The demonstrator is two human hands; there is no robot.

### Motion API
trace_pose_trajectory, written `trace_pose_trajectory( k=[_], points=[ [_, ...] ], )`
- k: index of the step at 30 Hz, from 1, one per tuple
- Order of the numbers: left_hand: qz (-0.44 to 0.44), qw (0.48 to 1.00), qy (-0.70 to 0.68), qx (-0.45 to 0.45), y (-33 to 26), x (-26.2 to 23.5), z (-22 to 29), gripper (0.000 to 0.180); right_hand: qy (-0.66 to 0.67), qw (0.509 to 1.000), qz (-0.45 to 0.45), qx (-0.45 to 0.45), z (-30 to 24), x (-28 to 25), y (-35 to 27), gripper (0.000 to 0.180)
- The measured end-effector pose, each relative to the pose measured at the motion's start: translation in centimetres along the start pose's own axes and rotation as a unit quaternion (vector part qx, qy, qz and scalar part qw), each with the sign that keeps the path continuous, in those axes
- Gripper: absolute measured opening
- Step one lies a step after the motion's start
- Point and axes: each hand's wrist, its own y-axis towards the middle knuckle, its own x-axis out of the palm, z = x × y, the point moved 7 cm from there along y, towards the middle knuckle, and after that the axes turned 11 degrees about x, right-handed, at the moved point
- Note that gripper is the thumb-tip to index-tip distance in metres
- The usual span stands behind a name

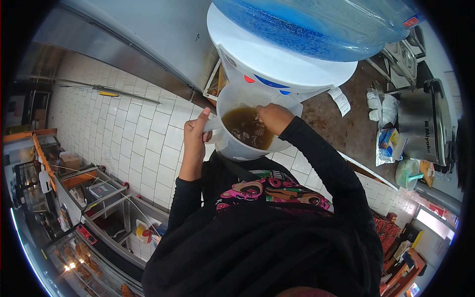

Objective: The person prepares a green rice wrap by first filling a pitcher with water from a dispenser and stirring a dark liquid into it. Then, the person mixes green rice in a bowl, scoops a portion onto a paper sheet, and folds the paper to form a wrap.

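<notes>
A large translucent plastic pitcher (231, 148) is in front of me, just under the front of a white water dispenser (292, 69). Brown liquid (245, 127) fills part of it, and its surface looks rippled. My left hand (197, 134) is wrapped round the pitcher's handle, thumb pointing up. My right hand (276, 119) reaches over the right rim and is closed above the liquid. Whatever its fingers hold, if anything, is hidden from view. A big blue water bottle (316, 29) sits on top of the dispenser.
Right of the dispenser is a brown-stained counter (329, 123) with a steel appliance (420, 123), plastic bags (383, 106) and a green-tinted cup (407, 174). White floor tiles (138, 143) spread to the left. A metal frame (106, 198) and a lit food case (79, 262) stand lower left.
</notes>
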Motion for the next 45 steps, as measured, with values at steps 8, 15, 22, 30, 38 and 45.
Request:
trace_pose_trajectory(
  k=[8,15,22,30,38,45],
  points=[
    [0.006,1.0,-0.005,0.002,-0.1,-0.3,0.1,0.045,0.021,0.963,-0.247,-0.11,-2.6,-0.7,-2.5,0.006],
    [0.007,1.0,-0.005,0.001,-0.1,-0.1,0.1,0.045,0.012,0.999,-0.041,0.013,-0.1,-0.3,-0.9,0.008],
    [0.009,1.0,-0.01,0.002,0.0,-0.5,-0.2,0.044,0.072,0.977,-0.16,-0.124,-5.0,0.0,-2.7,0.006],
    [0.007,1.0,-0.021,-0.011,0.0,-0.5,-0.4,0.043,-0.046,0.998,-0.012,0.035,-1.0,-0.9,-0.9,0.015],
    [0.006,1.0,-0.024,-0.004,-0.1,-0.7,-0.5,0.044,0.006,0.97,-0.22,-0.107,-2.6,0.0,-3.0,0.01],
    [0.004,1.0,-0.016,-0.01,-0.1,-0.5,-0.4,0.045,-0.061,0.998,0.013,0.033,-1.1,-0.2,-0.8,0.008]
  ],
)
